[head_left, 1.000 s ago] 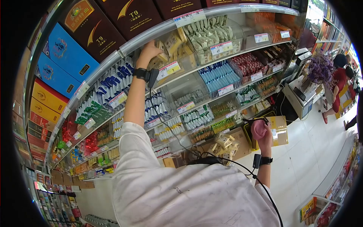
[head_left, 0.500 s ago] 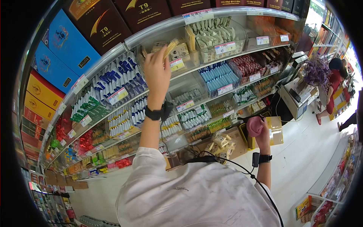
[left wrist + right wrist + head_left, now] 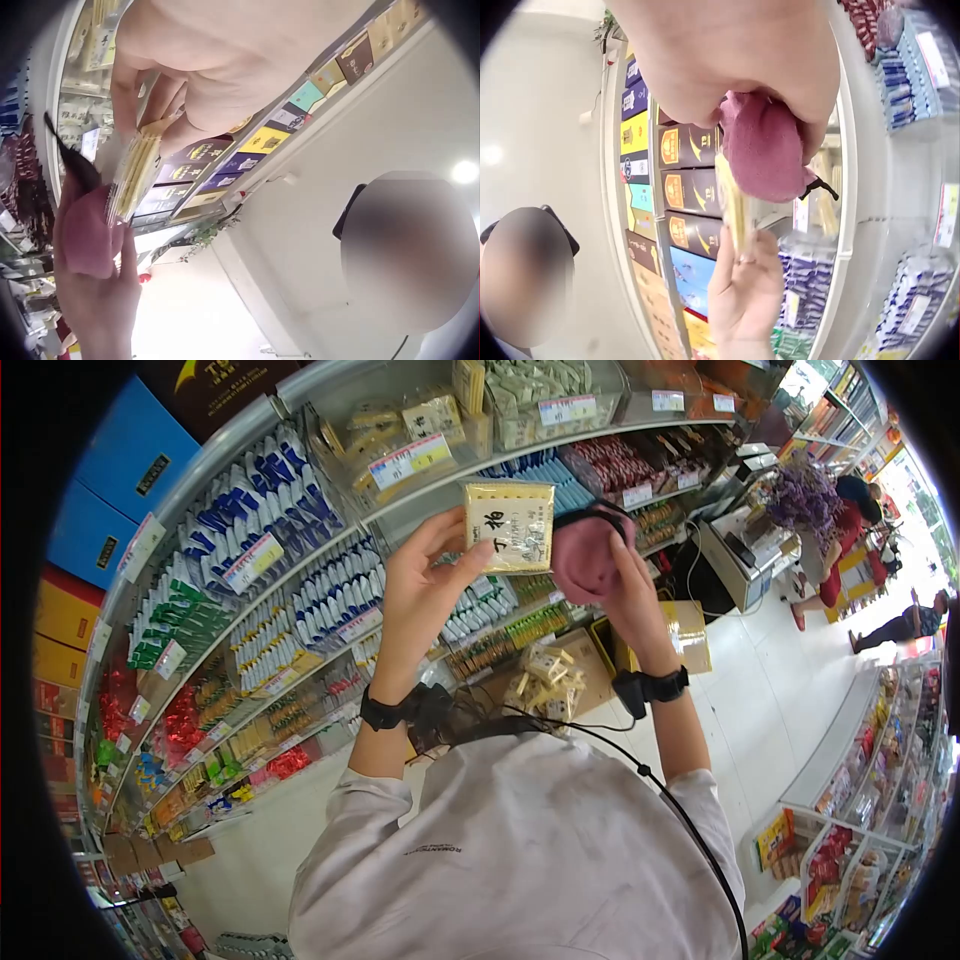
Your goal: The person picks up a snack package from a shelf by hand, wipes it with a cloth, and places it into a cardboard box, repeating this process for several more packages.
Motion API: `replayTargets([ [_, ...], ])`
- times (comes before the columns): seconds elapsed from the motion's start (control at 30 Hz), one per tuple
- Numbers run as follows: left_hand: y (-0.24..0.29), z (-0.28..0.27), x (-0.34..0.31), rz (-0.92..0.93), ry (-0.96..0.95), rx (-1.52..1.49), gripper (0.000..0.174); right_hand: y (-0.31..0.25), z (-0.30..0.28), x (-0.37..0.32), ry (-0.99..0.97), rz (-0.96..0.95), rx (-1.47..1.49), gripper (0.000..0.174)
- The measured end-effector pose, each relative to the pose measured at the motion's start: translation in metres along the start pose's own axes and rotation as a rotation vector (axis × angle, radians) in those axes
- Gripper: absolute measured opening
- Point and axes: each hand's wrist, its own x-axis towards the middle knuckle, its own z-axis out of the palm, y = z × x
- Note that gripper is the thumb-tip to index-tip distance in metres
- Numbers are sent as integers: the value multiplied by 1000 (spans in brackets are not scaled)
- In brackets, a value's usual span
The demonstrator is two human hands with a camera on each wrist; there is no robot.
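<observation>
My left hand (image 3: 425, 595) pinches a small stack of flat, square, pale yellow packets (image 3: 508, 528) in clear wrapping, thumb on the front face with its dark printed characters. The left wrist view shows the packets (image 3: 136, 176) edge-on, several layers thick. In my right hand (image 3: 640, 605) is a bunched pink cloth (image 3: 583, 568) with a black strap, gripped between thumb and fingers. Packets and pink cloth (image 3: 769, 154) overlap side by side in front of my chest. Behind them, a clear shelf bin (image 3: 385, 482) holds more such yellow packets.
Curved shelves of clear bins run along the front, with blue-and-white packets (image 3: 340, 590) and price tags. Below sits a cardboard box (image 3: 590, 660) near a pile of yellow packets (image 3: 548, 680). A counter device (image 3: 735, 555) and purple flowers (image 3: 800, 495) stand right. A cable (image 3: 690, 830) crosses my shirt.
My left hand has come out of the upper yellow-packet bin with a stack of packets and moved down and right. My right hand has risen inward, bringing the pink cloth beside them.
</observation>
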Motion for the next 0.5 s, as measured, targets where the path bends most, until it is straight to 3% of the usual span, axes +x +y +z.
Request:
replayTargets([
  [0.03, -7, 1, -5, -30, -20, 19, 48, 6, 8, 0, -68, 60, 19, 42],
  [0.1, -19, 1, -15, -81, -58, 57, 47, 4, 41, -12, -84, 228, 34, 41],
  [0.2, -21, -6, -28, -143, -126, 109, 46, 12, 52, -24, -70, 284, -312, 36],
  [0.27, -21, -14, -35, -165, -128, 191, 45, 32, 56, -25, -18, 203, -370, 33],
  [0.3, -30, -19, -38, -22, -83, 368, 44, 42, 56, -25, 7, 167, -399, 31],
  [0.33, -44, -24, -42, 122, -37, 545, 43, 47, 53, -24, -95, 126, -330, 28],
  [0.4, -44, -28, -46, 339, 84, 888, 44, 58, 61, -24, -24, -14, -512, 29],
  [0.5, -49, -33, -60, 37, 38, 435, 50, 73, 70, -21, 54, -138, -660, 34],
])
